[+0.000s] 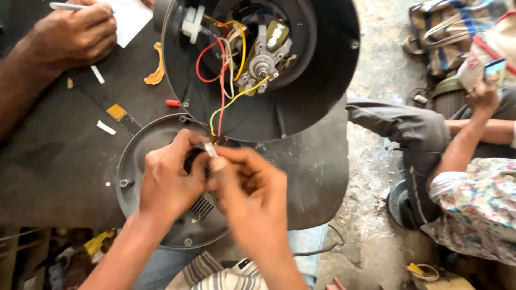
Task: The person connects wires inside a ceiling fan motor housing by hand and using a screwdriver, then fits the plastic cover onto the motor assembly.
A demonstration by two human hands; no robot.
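In the centre of the frame the left hand (171, 180) and the right hand (248, 189) meet, both pinching closed on the ends of the wires (221, 107) and a small white sleeve (210, 149). The right hand is blurred (it seems to be twisting). I judge the joint goes well if the left hand keeps the ends steady. The wires run from the hands up toward the motor (262, 64) inside the round dark housing (322, 80), their long axis nearly vertical in the picture. Under the hands lies a grey round cover (134, 161).
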